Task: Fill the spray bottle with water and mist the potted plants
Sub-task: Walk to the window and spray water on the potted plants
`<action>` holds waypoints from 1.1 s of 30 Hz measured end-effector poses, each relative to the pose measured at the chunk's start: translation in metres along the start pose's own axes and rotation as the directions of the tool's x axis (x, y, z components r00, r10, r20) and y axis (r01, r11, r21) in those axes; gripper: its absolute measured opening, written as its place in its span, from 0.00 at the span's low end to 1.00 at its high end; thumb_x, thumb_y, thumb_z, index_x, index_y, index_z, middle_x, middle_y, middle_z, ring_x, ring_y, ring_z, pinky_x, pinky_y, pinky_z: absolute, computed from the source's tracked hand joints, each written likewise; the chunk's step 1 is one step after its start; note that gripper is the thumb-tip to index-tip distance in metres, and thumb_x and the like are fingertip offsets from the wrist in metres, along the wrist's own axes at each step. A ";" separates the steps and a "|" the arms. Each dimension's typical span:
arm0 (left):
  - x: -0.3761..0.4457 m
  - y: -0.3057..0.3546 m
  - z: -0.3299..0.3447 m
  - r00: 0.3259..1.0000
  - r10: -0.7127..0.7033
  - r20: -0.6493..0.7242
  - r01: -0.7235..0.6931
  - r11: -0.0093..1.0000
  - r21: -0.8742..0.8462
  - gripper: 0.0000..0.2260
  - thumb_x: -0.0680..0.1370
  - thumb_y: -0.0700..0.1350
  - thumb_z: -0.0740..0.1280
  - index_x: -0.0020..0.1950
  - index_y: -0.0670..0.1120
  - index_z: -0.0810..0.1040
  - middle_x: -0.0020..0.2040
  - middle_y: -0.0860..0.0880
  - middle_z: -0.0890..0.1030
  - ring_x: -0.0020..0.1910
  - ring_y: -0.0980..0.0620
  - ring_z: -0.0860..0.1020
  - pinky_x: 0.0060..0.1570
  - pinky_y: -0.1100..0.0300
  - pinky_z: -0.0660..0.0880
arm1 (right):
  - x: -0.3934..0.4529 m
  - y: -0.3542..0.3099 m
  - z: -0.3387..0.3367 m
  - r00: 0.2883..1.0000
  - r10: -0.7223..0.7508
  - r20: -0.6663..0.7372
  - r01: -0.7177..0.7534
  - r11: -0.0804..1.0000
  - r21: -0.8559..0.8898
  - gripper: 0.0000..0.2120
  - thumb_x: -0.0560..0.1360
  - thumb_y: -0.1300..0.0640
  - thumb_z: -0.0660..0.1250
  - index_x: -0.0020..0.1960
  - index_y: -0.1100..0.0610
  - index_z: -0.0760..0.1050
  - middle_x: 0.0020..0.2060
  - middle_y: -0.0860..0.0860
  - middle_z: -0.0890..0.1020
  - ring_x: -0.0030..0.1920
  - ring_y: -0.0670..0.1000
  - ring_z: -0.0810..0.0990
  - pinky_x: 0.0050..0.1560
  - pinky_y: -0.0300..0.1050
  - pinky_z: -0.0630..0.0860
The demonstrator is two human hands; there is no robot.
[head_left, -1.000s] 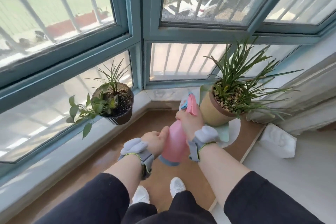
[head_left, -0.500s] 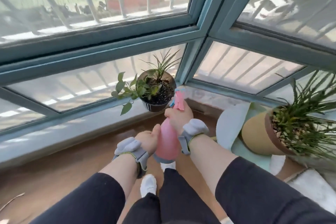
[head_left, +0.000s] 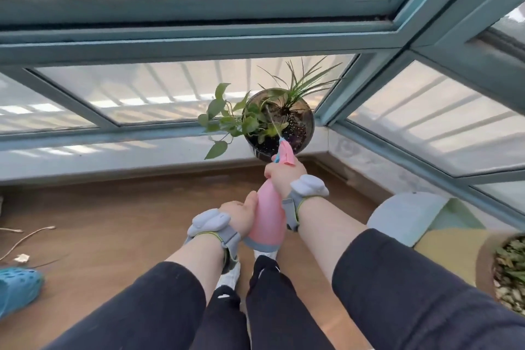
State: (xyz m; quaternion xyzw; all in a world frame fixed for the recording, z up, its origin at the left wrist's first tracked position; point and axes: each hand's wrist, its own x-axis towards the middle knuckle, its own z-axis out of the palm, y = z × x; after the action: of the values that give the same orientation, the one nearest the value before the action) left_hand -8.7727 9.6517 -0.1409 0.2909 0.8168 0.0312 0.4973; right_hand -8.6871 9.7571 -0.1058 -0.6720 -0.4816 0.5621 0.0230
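A pink spray bottle (head_left: 268, 219) with a pink and blue nozzle points at a dark round pot (head_left: 301, 133) on the window sill. The pot holds a leafy green vine and a thin grassy plant. A fine jet of water runs from the nozzle into the leaves. My right hand (head_left: 284, 175) grips the bottle's neck and trigger. My left hand (head_left: 238, 214) holds the lower body of the bottle, thumb up along its side. A tan pot (head_left: 488, 258) with a second plant shows at the right edge.
Teal window frames (head_left: 199, 42) meet in a corner right of the dark pot above a pale sill (head_left: 113, 156). On the brown floor lie a blue clog (head_left: 17, 287) at the left, a thin cord (head_left: 25, 239), and a round mat (head_left: 403, 216) under the tan pot.
My view has swung left and down, so the dark pot sits centred and the tan pot slid to the right edge. The bottle now aims at the dark pot and sprays.
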 end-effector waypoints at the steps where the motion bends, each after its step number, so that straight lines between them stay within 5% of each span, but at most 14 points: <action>1: 0.005 0.001 0.004 1.000 -0.008 0.000 0.008 1.000 -0.003 0.26 0.80 0.62 0.47 0.40 0.46 0.75 0.43 0.46 0.77 0.44 0.44 0.73 0.48 0.58 0.65 | 0.008 -0.001 0.001 1.000 0.015 0.015 -0.014 1.000 -0.014 0.16 0.63 0.57 0.64 0.50 0.47 0.71 0.39 0.46 0.76 0.33 0.48 0.73 0.33 0.42 0.66; 6: 0.023 0.004 0.019 0.998 -0.055 0.008 0.055 0.998 -0.041 0.25 0.79 0.62 0.47 0.37 0.47 0.73 0.43 0.46 0.76 0.44 0.44 0.72 0.47 0.58 0.65 | 0.034 0.004 -0.002 0.998 0.054 0.038 -0.050 0.993 -0.110 0.15 0.66 0.59 0.64 0.49 0.46 0.68 0.37 0.46 0.74 0.31 0.47 0.72 0.31 0.41 0.64; 16: 0.033 0.010 0.028 0.996 -0.086 0.016 0.087 0.991 -0.104 0.25 0.80 0.61 0.47 0.43 0.44 0.74 0.44 0.45 0.76 0.44 0.44 0.72 0.49 0.58 0.64 | 0.059 0.002 0.005 0.992 0.033 0.125 0.002 0.963 -0.270 0.38 0.58 0.55 0.61 0.68 0.38 0.61 0.42 0.48 0.78 0.40 0.55 0.77 0.52 0.51 0.77; 21: 0.035 0.013 0.028 0.997 -0.083 0.010 0.083 0.991 -0.102 0.26 0.81 0.61 0.47 0.43 0.44 0.74 0.44 0.44 0.75 0.44 0.44 0.71 0.49 0.58 0.64 | 0.065 -0.006 0.008 0.989 0.074 0.127 -0.032 0.953 -0.301 0.32 0.63 0.57 0.62 0.64 0.36 0.64 0.44 0.51 0.76 0.40 0.56 0.75 0.55 0.53 0.76; 25: 0.039 0.016 0.025 0.997 -0.078 0.015 0.079 0.993 -0.093 0.27 0.81 0.59 0.46 0.44 0.41 0.75 0.43 0.43 0.75 0.45 0.44 0.71 0.48 0.59 0.63 | 0.067 -0.006 0.006 0.992 0.005 0.127 0.035 0.949 -0.315 0.36 0.67 0.58 0.62 0.72 0.38 0.57 0.52 0.52 0.79 0.50 0.59 0.80 0.57 0.54 0.76; 33: 0.042 0.025 0.027 0.997 -0.061 0.038 0.066 0.989 -0.134 0.26 0.81 0.58 0.47 0.43 0.40 0.75 0.44 0.43 0.75 0.45 0.44 0.71 0.47 0.59 0.63 | 0.074 -0.003 -0.004 0.995 0.022 0.096 0.013 0.936 -0.351 0.35 0.67 0.58 0.62 0.71 0.39 0.58 0.42 0.49 0.78 0.37 0.54 0.77 0.49 0.48 0.76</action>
State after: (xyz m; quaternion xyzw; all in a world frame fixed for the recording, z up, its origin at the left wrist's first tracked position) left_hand -8.7534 9.6874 -0.1792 0.2309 0.8131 0.0655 0.5304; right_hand -8.6932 9.8102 -0.1573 -0.6379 -0.5733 0.4995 -0.1225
